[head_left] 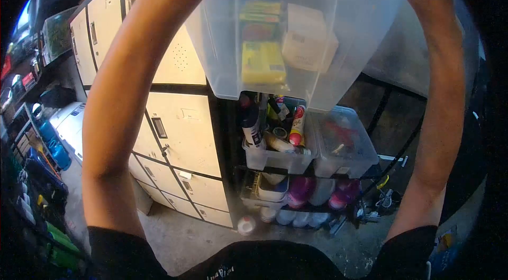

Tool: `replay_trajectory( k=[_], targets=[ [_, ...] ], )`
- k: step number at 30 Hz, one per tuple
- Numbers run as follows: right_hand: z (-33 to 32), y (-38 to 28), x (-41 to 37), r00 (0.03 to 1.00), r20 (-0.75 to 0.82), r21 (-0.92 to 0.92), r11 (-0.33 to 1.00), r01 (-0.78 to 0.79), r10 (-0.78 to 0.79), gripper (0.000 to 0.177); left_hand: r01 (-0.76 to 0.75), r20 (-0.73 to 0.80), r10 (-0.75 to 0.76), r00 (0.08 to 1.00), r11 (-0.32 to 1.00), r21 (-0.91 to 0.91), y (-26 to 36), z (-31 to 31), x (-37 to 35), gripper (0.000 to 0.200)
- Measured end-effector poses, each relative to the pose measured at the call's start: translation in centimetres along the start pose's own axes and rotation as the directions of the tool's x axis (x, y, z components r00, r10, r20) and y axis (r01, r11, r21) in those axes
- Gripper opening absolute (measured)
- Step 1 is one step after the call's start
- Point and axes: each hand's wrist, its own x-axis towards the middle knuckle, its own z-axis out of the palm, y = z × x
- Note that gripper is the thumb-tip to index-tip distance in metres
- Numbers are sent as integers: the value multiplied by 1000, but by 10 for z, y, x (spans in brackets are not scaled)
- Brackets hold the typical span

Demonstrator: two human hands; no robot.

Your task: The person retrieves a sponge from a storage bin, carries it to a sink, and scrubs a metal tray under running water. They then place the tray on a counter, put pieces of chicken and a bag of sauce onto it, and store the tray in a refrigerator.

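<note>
Translucent plastic bin (222,63), yellow packs (263,63) inside, sits between raised left arm (119,95) and right arm (442,95), elbows bent; both hands are out of view, so I cannot tell the fingers' state.

I see cream lockers (190,137) beside a black rack (382,106), where an open clear bin (256,160) holding a red-and-yellow can (297,125) sits next to a lidded bin (344,142), with pink containers (300,191) lower down and blue cylinders (59,154) off to my left.
</note>
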Motion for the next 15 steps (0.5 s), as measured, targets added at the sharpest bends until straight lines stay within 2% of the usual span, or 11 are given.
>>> replay_trajectory(
  k=[2, 3, 4, 5, 6, 8, 9, 11, 13, 14, 15],
  targets=[
    [-8, -10, 5, 950, 133, 6, 958, -286, 282, 23, -284, -478, 238, 846, 958, -26, -13, 16, -3, 51],
    [-1, -2, 2, 949, 140, -13, 959, -285, 284, 23, -285, -489, 229, 842, 958, -42, -5, 9, -1, 51],
    [19, 15, -2, 984, 23, 72, 981, -180, 179, 22, -80, -185, 78, 980, 997, -6, 4, 1, 3, 46],
    [37, 33, -5, 991, -106, 148, 987, -60, 76, 22, 97, 127, -108, 986, 991, 95, 10, -4, 8, 43],
    [49, 43, -6, 994, -12, 232, 967, -105, 111, 23, 97, 109, -105, 989, 993, 71, 8, 0, 12, 43],
    [56, 55, -4, 988, 91, 276, 950, -149, 129, 23, -66, -151, 51, 987, 993, -95, 11, 12, 21, 46],
    [57, 59, -2, 969, 173, 319, 920, -227, 178, 25, 60, -21, -62, 998, 995, -82, 18, 11, 23, 53],
    [59, 62, -2, 940, 258, 332, 894, -302, 222, 26, 91, -32, -93, 995, 993, -77, 20, 16, 26, 53],
    [57, 67, -8, 1000, -6, -2, 1000, 12, -12, 29, 237, 98, -230, 968, 969, -70, 22, 15, 32, 58],
    [49, 78, -7, 1000, -8, -19, 1000, 20, -20, 29, 235, 83, -228, 970, 969, -81, 27, 17, 33, 58],
    [38, 89, -3, 977, -187, -32, 994, 101, -105, 30, 197, -11, -198, 980, 978, -67, 29, 19, 31, 59]
  ],
)
